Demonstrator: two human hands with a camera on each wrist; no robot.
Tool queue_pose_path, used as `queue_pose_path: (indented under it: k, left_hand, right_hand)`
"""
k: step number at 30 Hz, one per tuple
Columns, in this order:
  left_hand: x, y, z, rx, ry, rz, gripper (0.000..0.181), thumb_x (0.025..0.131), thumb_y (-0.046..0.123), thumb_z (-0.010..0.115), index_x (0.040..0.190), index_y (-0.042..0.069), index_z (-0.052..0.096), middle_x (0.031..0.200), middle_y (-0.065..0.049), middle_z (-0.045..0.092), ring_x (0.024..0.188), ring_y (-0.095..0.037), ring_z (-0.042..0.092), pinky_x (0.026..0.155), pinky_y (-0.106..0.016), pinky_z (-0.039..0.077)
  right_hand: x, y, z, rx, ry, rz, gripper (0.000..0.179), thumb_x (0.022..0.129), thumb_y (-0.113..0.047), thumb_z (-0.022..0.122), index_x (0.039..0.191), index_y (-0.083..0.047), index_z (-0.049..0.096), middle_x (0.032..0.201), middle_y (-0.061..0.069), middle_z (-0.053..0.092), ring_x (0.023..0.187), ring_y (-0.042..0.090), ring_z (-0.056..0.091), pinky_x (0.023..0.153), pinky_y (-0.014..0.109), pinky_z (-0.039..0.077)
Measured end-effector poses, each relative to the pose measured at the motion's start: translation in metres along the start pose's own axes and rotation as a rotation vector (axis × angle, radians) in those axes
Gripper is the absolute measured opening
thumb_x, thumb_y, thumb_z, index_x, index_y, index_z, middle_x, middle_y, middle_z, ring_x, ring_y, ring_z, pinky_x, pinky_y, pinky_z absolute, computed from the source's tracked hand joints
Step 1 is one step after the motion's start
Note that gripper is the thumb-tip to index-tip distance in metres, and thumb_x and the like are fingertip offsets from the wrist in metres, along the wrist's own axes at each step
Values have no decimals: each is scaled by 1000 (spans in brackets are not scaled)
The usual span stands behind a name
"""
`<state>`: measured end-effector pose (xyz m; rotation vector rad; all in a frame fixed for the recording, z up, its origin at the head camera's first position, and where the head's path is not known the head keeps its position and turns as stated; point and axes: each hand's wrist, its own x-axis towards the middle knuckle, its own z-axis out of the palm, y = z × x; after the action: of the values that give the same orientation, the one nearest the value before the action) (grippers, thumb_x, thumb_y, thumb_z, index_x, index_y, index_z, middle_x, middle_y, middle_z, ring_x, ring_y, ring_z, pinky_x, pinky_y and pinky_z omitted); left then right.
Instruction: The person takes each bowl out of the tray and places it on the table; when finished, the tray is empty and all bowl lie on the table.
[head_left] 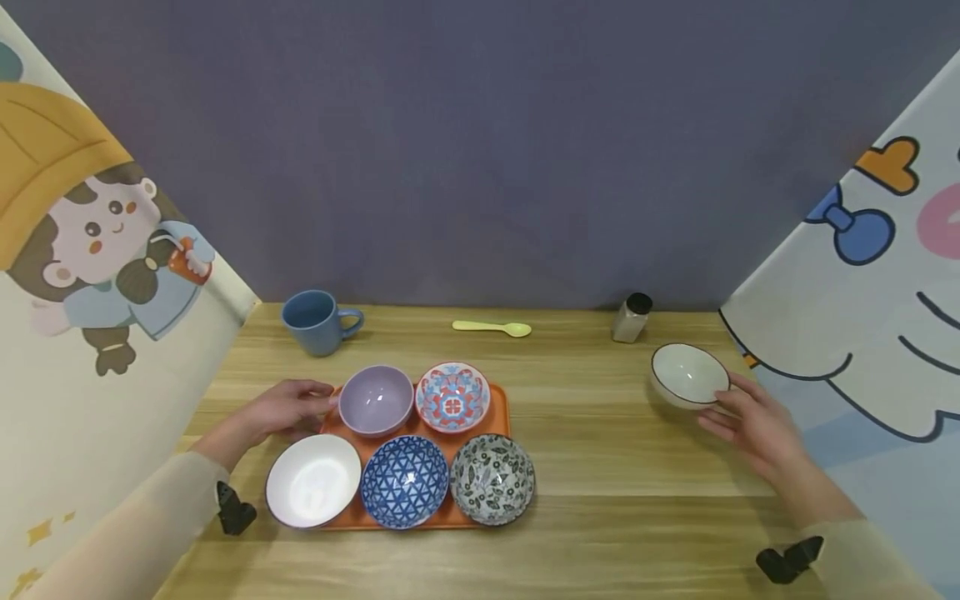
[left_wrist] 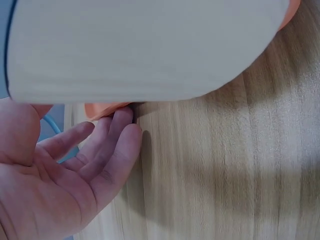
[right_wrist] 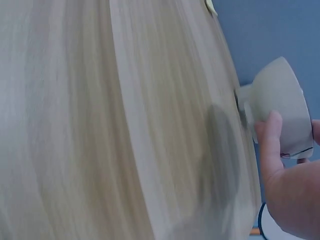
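Observation:
On the right, my right hand [head_left: 757, 421] grips a white bowl [head_left: 686, 373] with a dark rim, thumb and fingers at its near side. The right wrist view shows this bowl [right_wrist: 280, 105] tilted and held off the table, its shadow below. My left hand [head_left: 288, 408] is beside the upper left of an orange tray [head_left: 348, 521], fingertips at its edge, loosely bent. On the tray stand a purple bowl [head_left: 377, 402], a red-and-blue patterned bowl [head_left: 453, 398], a white bowl [head_left: 313, 481], a blue triangle-patterned bowl [head_left: 405, 482] and a black-and-white floral bowl [head_left: 492, 480].
At the back left of the wooden table [head_left: 600, 458] stands a blue mug [head_left: 315, 323]. A yellow spoon [head_left: 491, 328] lies at the back middle. A black-capped shaker [head_left: 632, 318] stands behind the held bowl. Walls border the back and both sides.

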<state>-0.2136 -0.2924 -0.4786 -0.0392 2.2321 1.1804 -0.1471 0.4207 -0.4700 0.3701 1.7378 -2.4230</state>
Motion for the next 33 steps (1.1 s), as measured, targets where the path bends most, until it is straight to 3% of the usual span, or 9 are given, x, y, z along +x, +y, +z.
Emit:
queue_pose_path:
  k: [7,16,24,28,30,32,33]
  left_hand:
    - [1,3,2,87,13,32,83,96,45,70,150,-9,39,118,-22,65,88,-23,65,68,-34,57]
    - [-2,8,6,94,12,69,90,95,41,72,153,-13,27,113,-22,67,82,-23,66,65,-36,56]
    - [-2,12,9,154,27,83,93,93,42,75,150,-16,30,108,-21,66,83,-25,66,74,-39,59]
    - [-2,13,11,201,52,91,94,92,45,75,150,-15,33,108,-19,65,85,-24,64,74,-38,58]
    - [-2,14,12,217,60,93,94,91,46,75,150,-15,34,109,-20,65,87,-23,63,75,-37,57]
    - [-2,15,13,221,64,92,94,91,47,76,150,-15,34,110,-20,65,88,-23,62,76,-36,57]
    - [-3,15,13,219,66,90,94,91,46,76,149,-15,34,110,-21,65,88,-23,62,76,-36,57]
  right_hand:
    - [-7,1,-24,18,107,7,84,103,-3,58,167,-23,8,100,-9,69,86,21,77,79,38,62]
    - [-10,7,-51,105,140,-32,85,101,2,58,166,-29,13,98,-6,67,84,26,77,80,39,62]
    - [-9,21,-64,52,136,-1,89,102,-1,57,166,-28,2,96,-9,62,88,23,76,85,40,60]
    - [-9,23,-66,64,104,-31,90,103,-2,56,166,-29,-2,112,-7,56,91,22,75,88,42,59]
    - [-10,23,-67,59,108,-28,91,103,-3,56,165,-30,-4,128,2,47,93,22,75,91,42,59]
    - [-9,22,-66,48,123,-10,92,103,-5,57,165,-32,-5,153,15,28,93,21,75,92,42,58]
    - [-9,22,-66,40,126,0,92,104,-6,57,165,-34,-6,163,17,12,94,21,75,93,42,58]
